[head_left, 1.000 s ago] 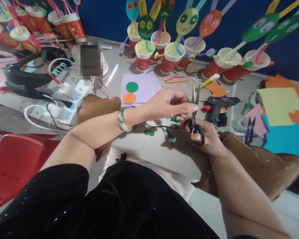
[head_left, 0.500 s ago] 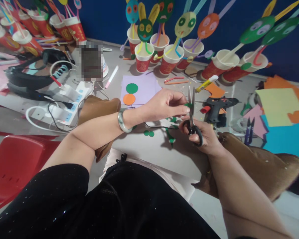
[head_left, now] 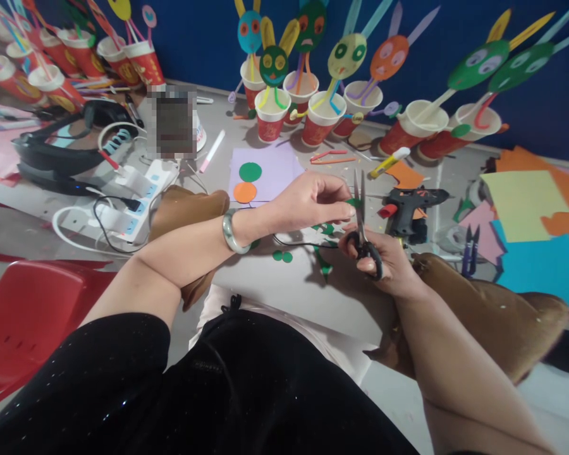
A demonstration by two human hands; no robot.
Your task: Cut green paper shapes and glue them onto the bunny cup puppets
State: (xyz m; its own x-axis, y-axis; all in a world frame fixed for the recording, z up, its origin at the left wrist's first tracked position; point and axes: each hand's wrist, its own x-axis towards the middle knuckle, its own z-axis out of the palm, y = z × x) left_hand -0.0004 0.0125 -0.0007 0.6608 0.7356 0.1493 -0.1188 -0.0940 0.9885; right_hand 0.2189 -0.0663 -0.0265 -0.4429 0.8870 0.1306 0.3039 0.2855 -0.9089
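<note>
My right hand [head_left: 384, 256] is closed around the black handles of a pair of scissors [head_left: 360, 218], whose blades point away from me. Between the thumb and fingers of my left hand [head_left: 313, 199] is a small piece of green paper [head_left: 355, 203], right beside the blades. Two small green paper circles [head_left: 282, 256] lie on the table below my left wrist. Green paper scraps [head_left: 323, 265] are scattered under the hands. On a sheet of lilac paper [head_left: 279, 167] rest a larger green circle [head_left: 250, 171] and an orange circle [head_left: 245, 193].
Red paper cups [head_left: 323, 120] with spoon-headed puppets line the back. To the right are a glue gun [head_left: 415, 212], purple snips [head_left: 470, 249] and coloured paper [head_left: 545, 262]. A white power strip [head_left: 145, 202] and cables lie left. A yellow marker [head_left: 389, 162] is beyond the scissors.
The scissor blades have drawn closer together at the green paper piece. Both hands stay nearly in place, and the whole view has shifted slightly.
</note>
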